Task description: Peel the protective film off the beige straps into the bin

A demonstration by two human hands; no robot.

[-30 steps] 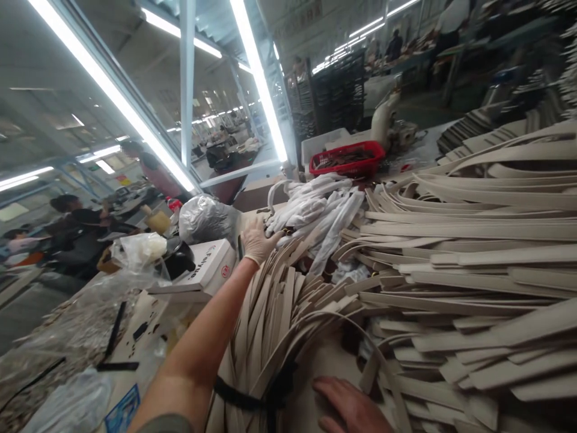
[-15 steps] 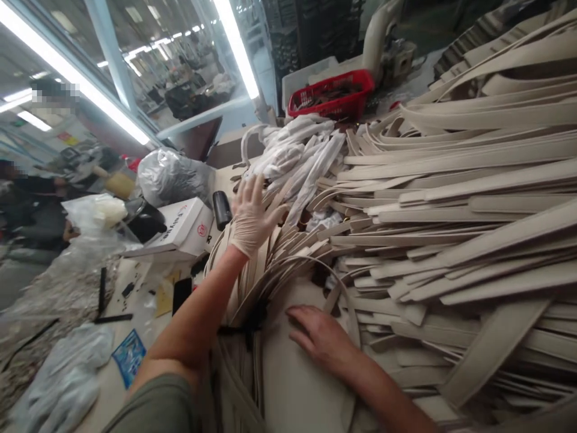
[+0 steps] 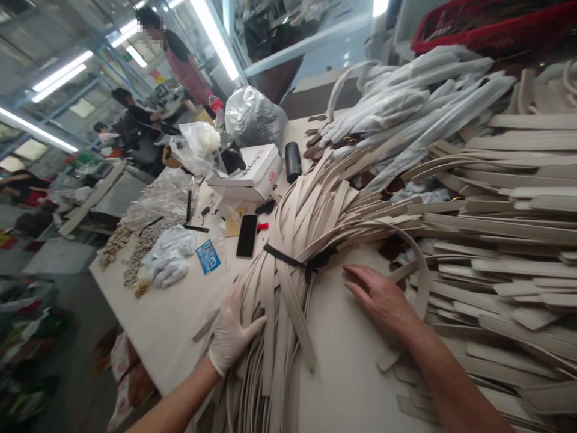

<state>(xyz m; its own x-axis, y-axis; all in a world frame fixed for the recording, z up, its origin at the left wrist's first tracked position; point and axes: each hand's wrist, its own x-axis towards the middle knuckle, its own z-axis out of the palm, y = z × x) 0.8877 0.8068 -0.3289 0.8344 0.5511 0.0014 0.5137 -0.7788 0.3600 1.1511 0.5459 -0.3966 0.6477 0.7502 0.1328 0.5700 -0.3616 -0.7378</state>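
Note:
A bundle of long beige straps (image 3: 291, 282), tied at its middle with a black band (image 3: 288, 255), lies on the table. My left hand (image 3: 233, 334), in a thin white glove, rests against the near left side of the bundle. Its fingers are stretched out and the thumb is spread across the straps. My bare right hand (image 3: 381, 294) is to the right of the black band, low over the pale table surface (image 3: 336, 337). It is open with nothing in it, beside a curved loose strap (image 3: 422, 264).
Piles of beige straps (image 3: 518, 276) fill the right side. White-wrapped pieces (image 3: 396, 108) and a red basket (image 3: 487, 30) are at the back. Left of the bundle are a phone (image 3: 247, 235), a white box (image 3: 252, 171) and a black cylinder (image 3: 293, 162). Other people (image 3: 180, 66) are in the background.
My left hand has come back from the far end of the bundle to its near left side. My right hand stays low over the table. The view has turned left.

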